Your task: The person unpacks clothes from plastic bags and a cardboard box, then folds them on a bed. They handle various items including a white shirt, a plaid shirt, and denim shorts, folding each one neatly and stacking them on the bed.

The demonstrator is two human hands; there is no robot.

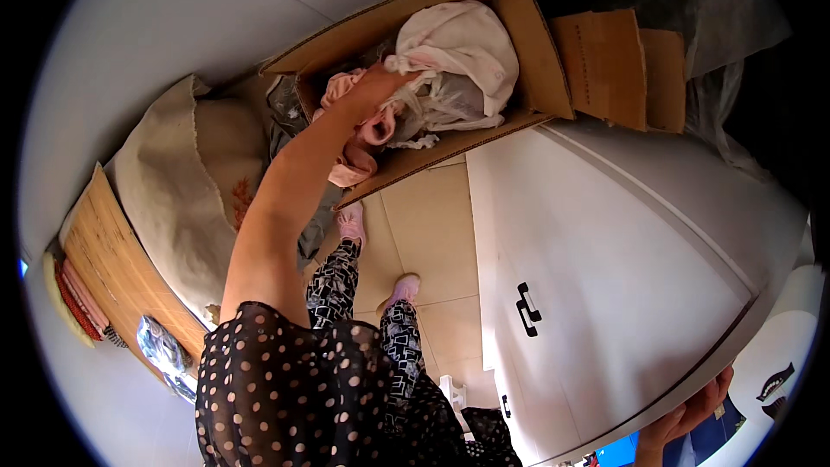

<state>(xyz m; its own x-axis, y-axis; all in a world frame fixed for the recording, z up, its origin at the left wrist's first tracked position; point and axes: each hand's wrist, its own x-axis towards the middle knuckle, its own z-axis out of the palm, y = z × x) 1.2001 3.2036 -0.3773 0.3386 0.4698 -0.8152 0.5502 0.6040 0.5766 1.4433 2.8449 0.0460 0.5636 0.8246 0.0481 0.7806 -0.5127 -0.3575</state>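
Deep in a cardboard box [536,52], the left hand [376,86] closes on a pink garment [359,134], fingers buried in the cloth, so the exact grip cannot be told. White clothes [458,43] and a plastic bag [450,99] crowd around it. Low at the right, the right hand [692,415] curls its fingers over a white cabinet [622,277] edge, seemingly for balance.

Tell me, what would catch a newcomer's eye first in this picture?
The open cardboard box at the top, stuffed with pale pink clothes, draws the eye first. The left hand reaches up into it among the clothes. At the lower right, the right hand rests on the edge of a white cabinet, and pink shoes stand on the tiled floor below.
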